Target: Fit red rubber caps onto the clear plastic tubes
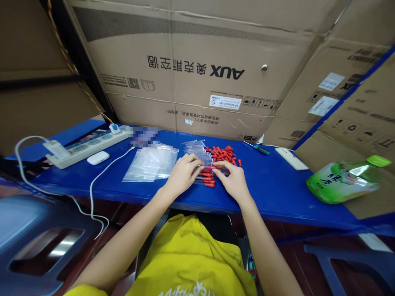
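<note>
My left hand and my right hand meet over a blue table, fingers curled and pinched together around a clear tube with a red cap. Below the fingertips lies a row of capped tubes. Just beyond the hands sits a pile of loose red caps, with a bundle of uncapped clear tubes to its left.
Clear plastic bags lie left of the hands. A power strip, a white earbud case and a white cable sit at the far left. A white phone, a small screwdriver and a green bottle lie right. Cardboard boxes wall the back.
</note>
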A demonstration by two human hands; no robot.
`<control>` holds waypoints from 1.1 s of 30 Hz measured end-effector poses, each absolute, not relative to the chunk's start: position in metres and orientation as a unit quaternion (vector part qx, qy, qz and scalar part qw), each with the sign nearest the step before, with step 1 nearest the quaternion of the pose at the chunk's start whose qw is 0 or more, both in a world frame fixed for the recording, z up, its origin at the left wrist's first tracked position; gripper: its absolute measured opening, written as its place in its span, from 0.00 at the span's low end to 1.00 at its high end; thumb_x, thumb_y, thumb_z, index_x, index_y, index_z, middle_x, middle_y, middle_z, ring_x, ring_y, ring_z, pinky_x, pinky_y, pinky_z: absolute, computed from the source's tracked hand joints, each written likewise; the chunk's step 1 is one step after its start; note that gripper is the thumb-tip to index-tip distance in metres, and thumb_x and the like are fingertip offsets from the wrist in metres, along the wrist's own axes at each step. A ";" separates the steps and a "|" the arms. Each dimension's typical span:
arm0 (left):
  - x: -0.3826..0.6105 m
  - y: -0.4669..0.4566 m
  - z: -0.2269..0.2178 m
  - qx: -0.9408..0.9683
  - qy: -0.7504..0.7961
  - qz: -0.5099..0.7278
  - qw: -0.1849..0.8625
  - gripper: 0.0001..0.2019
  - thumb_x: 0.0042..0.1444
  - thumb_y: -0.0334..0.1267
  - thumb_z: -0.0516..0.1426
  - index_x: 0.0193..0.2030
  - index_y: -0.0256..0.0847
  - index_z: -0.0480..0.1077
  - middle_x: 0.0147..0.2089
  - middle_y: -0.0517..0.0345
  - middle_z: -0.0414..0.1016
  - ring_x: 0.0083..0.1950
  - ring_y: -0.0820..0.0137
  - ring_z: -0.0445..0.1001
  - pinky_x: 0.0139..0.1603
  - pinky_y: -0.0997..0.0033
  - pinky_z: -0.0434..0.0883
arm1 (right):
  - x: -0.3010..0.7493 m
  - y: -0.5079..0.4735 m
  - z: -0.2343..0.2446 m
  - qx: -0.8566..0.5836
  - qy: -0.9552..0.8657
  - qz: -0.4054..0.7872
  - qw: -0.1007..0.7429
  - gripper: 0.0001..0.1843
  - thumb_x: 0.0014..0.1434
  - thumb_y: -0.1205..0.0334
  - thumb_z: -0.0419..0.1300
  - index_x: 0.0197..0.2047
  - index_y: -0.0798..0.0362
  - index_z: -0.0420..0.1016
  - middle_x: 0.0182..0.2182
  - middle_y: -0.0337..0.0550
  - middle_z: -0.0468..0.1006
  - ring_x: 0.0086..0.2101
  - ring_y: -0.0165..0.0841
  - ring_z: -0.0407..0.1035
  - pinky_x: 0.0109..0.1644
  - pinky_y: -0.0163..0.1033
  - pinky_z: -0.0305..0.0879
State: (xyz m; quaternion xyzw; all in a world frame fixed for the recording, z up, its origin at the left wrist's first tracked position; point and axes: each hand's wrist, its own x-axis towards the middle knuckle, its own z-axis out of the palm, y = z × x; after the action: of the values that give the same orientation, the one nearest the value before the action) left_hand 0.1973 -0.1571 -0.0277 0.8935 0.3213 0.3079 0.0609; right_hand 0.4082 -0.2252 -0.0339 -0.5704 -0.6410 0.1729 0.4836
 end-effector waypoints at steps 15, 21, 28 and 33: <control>0.200 -0.156 -0.036 0.859 0.355 0.347 0.123 0.13 0.73 0.32 0.48 0.52 0.42 0.74 0.50 0.51 0.79 0.53 0.60 0.76 0.58 0.56 0.73 | 0.412 -0.222 -0.044 -0.649 -0.646 0.052 0.398 0.14 0.70 0.62 0.55 0.50 0.47 0.83 0.45 0.46 0.86 0.45 0.45 0.77 0.52 0.50 0.73; 0.200 -0.155 -0.034 0.842 0.369 0.376 0.119 0.12 0.71 0.31 0.49 0.50 0.42 0.73 0.47 0.52 0.79 0.50 0.59 0.76 0.54 0.57 0.73 | 0.414 -0.217 -0.058 -0.659 -0.676 -0.003 0.330 0.12 0.67 0.67 0.60 0.48 0.50 0.83 0.47 0.52 0.83 0.49 0.48 0.71 0.59 0.54 0.68; 0.203 -0.157 -0.030 0.834 0.361 0.397 0.126 0.11 0.72 0.34 0.50 0.49 0.41 0.73 0.48 0.51 0.79 0.52 0.59 0.75 0.57 0.56 0.72 | 0.413 -0.216 -0.055 -0.673 -0.662 -0.002 0.330 0.05 0.65 0.68 0.62 0.38 0.50 0.78 0.40 0.49 0.81 0.45 0.46 0.72 0.52 0.48 0.68; 0.203 -0.165 -0.020 0.833 0.336 0.427 0.101 0.11 0.73 0.36 0.50 0.52 0.42 0.73 0.51 0.50 0.77 0.56 0.59 0.74 0.60 0.56 0.71 | 0.415 -0.218 -0.044 -0.647 -0.630 0.067 0.425 0.05 0.69 0.63 0.58 0.41 0.49 0.77 0.36 0.43 0.83 0.35 0.39 0.75 0.42 0.42 0.68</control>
State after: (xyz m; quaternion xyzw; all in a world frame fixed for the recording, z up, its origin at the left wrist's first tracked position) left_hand 0.2027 -0.1654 -0.0204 0.8332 0.3363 0.4270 0.1013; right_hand 0.4155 -0.2180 -0.0437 -0.6465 -0.6299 0.0666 0.4252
